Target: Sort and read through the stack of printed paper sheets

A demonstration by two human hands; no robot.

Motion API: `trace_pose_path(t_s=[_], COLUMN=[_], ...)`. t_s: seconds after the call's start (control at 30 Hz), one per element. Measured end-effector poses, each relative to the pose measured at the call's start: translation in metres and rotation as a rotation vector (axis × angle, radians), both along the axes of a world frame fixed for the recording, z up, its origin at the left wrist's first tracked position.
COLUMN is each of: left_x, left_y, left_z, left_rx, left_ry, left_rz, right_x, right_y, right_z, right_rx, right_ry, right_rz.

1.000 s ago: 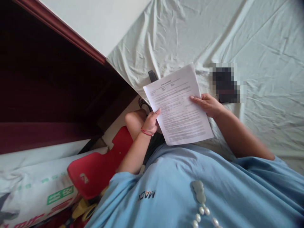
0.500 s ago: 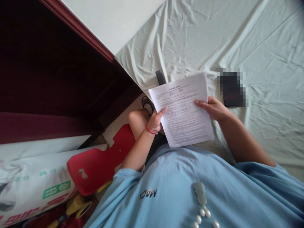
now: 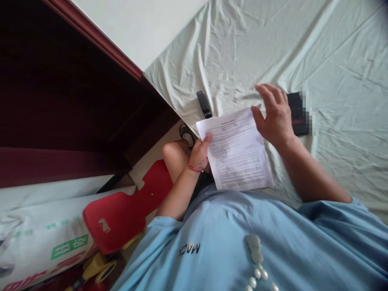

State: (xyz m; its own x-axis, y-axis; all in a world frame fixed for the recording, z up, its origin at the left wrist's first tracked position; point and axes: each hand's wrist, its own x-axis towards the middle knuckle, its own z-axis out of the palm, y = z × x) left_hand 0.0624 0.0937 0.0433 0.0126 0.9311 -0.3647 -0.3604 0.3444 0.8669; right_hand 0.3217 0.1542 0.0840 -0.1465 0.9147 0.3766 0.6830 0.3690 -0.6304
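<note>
My left hand grips the left edge of the printed papers, its thumb lying on top of the sheet. They rest tilted against my lap, printed side up. My right hand is off the papers' right edge, fingers apart, hovering by the upper right corner and partly covering a dark flat object on the cloth. Just beyond the top left corner of the papers lies a black stapler.
A pale wrinkled sheet covers the surface in front and to the right. Dark red furniture stands at the left. Lower left are a red plastic piece, a printed white sack and a yellow-handled thing.
My right hand has let go of the papers' right edge and moved up, its fingers opening. The papers have dropped slightly, so the whole stapler now shows. My left hand keeps its hold.
</note>
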Motion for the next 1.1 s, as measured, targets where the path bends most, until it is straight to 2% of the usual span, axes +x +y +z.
trace_pose_path(t_s=[0.1, 0.17, 0.3, 0.57, 0.73, 0.9, 1.1], left_x=[0.004, 0.007, 0.010, 0.009, 0.009, 0.009, 0.008], left_y=[0.002, 0.004, 0.007, 0.008, 0.010, 0.009, 0.005], left_z=[-0.001, -0.003, -0.007, -0.008, -0.010, -0.007, -0.008], left_rx=[-0.011, -0.011, -0.022, -0.025, -0.109, -0.095, -0.104], left_ry=[-0.006, -0.009, -0.020, -0.086, -0.068, -0.095, -0.097], left_rz=[-0.015, -0.003, 0.022, 0.019, 0.007, 0.041, 0.063], right_x=[-0.023, -0.042, -0.071, -0.089, -0.095, -0.100, -0.100], right_y=[0.009, 0.011, 0.015, 0.018, 0.019, 0.017, 0.016], right_z=[0.028, 0.039, 0.039, 0.021, 0.018, 0.015, 0.015], right_rx=[0.078, 0.080, 0.047, 0.050, 0.020, -0.013, -0.029], right_ry=[-0.108, -0.175, -0.309, -0.379, -0.445, -0.427, -0.428], right_rz=[0.222, 0.338, 0.518, 0.566, 0.532, 0.503, 0.561])
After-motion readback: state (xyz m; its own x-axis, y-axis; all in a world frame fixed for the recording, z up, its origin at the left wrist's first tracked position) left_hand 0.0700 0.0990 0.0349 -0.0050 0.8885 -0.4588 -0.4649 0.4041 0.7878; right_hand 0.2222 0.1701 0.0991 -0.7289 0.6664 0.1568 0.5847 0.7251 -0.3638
